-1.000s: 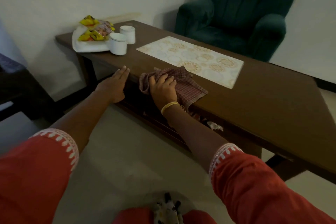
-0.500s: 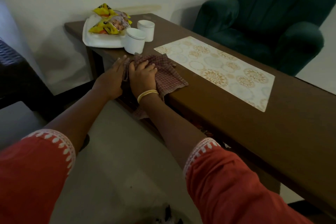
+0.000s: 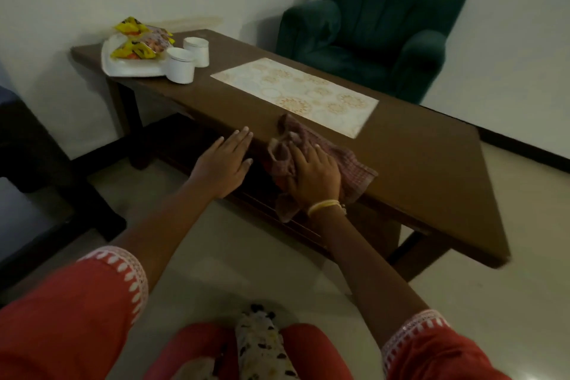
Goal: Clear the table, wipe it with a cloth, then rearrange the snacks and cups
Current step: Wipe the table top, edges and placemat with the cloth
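The checked cloth [image 3: 320,153] is being pressed flat under the right hand [image 3: 314,176], fingers spread, at the table [image 3: 431,163] near edge; unwiped surface is lying beyond the fingertips. The left hand [image 3: 223,163], fingers straight, is resting just beside.

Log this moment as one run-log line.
step: wiping | right hand: presses cloth at table front edge | left hand: flat on edge | cups, snacks: far end

Brown table [image 3: 431,163], placemat [image 3: 296,95], tray [image 3: 123,69], cups [image 3: 180,65], cloth [image 3: 345,160]
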### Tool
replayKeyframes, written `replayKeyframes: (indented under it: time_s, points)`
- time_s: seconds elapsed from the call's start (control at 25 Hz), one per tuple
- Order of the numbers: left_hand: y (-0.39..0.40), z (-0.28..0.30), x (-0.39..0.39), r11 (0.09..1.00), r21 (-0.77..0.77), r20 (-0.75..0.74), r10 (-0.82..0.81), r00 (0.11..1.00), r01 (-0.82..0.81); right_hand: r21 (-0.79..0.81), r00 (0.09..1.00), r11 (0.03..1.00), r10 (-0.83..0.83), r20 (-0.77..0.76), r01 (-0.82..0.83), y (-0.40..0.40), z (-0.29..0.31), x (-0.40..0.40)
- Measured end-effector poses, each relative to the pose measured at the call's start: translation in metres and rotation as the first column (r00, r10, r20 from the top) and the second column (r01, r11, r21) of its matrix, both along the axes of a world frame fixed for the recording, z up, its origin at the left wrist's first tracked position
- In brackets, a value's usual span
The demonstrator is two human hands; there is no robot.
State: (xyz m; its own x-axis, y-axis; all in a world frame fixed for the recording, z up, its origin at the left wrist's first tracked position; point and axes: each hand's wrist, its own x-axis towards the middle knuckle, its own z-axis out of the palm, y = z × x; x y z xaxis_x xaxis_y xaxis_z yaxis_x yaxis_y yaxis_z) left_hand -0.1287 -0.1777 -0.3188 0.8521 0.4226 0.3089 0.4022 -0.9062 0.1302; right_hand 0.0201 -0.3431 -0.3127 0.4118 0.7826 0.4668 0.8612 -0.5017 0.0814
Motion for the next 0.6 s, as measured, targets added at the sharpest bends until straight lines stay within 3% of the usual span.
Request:
replayKeyframes:
  time_s: [0.2,0.48,0.6]
  points:
    - [-0.094,0.003,0.038,0.987,0.036,-0.025,-0.155,0.988,0.156,-0.112,0.960,0.978,-0.143,0.241,0.174,-0.140,-0.031,0.035]
    - [-0.109,0.013,0.041,0.984,0.054,-0.143,-0.162,0.976,0.171,-0.040,0.931,0.947,-0.304,0.205,0.318,-0.234,-0.049,0.059]
    - [-0.108,0.016,0.040,0.981,0.032,-0.187,-0.182,0.965,0.191,0.037,0.893,0.900,-0.435,0.117,0.434,-0.253,-0.051,0.057]
